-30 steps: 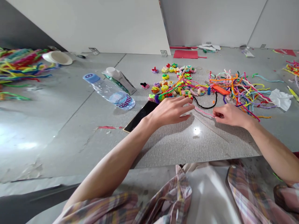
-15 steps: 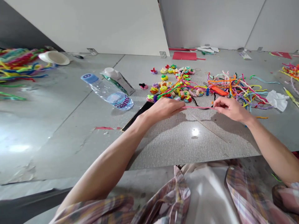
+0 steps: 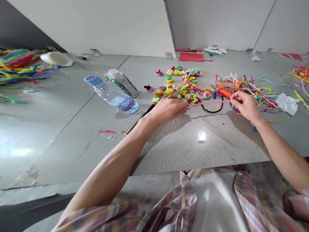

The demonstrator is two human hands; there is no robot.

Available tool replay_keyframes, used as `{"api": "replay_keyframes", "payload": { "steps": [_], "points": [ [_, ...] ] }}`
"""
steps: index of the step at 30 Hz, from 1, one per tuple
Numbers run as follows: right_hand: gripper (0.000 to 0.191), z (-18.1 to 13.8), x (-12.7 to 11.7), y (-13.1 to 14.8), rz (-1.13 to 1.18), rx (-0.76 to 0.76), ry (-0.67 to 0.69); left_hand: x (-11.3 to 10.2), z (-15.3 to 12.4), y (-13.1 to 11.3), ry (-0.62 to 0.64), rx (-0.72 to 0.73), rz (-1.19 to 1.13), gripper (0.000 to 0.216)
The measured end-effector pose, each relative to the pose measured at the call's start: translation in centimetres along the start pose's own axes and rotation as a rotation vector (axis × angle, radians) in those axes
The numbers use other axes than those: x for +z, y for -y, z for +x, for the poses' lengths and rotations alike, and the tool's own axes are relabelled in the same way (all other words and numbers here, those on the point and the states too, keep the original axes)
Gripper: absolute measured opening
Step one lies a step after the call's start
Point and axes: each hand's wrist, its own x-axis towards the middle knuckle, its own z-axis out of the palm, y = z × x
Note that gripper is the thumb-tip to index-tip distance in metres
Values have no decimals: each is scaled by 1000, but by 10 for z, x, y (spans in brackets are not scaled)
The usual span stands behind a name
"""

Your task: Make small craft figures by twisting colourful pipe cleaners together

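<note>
A pink pipe cleaner [image 3: 210,102] stretches between my two hands, just above the table. My left hand [image 3: 170,109] is closed on its left end, fingers pointing right. With thumb and fingertips, my right hand [image 3: 243,104] pinches the other end. Behind it a black pipe cleaner [image 3: 213,111] lies curved on the table. Small fuzzy coloured twisted shapes [image 3: 190,91] are clustered beyond my left hand. A tangle of loose pipe cleaners [image 3: 241,85] and an orange comb-like piece [image 3: 225,93] lie beyond my right hand.
Left of my hands, a clear plastic bottle [image 3: 113,96] lies beside a carton [image 3: 123,82]. A dark flat object [image 3: 138,120] is partly under my left arm. A crumpled tissue [image 3: 287,103] is at the right, a white cup [image 3: 56,59] at far left. Panels [image 3: 212,25] stand behind.
My right hand has moved right and slightly up, so more of the pink pipe cleaner shows between my hands. My left hand has risen slightly.
</note>
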Motion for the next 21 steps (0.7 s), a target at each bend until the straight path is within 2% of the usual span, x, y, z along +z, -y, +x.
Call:
{"api": "replay_keyframes", "payload": {
  "steps": [5, 13, 16, 21],
  "points": [
    [25, 0, -1, -4, -56, 40, -22, 1, 0, -1, -55, 4, 63, 42],
    [11, -2, -1, -2, -134, 84, -67, -2, 0, -8, -101, 10, 63, 35],
    [11, -3, -1, -2, -175, 73, -57, -2, 0, -10, -113, 43, 68, 36],
    [8, -6, 1, -5, -379, 6, -9, 0, 1, -11, -80, 74, 69, 39]
  ]
}}
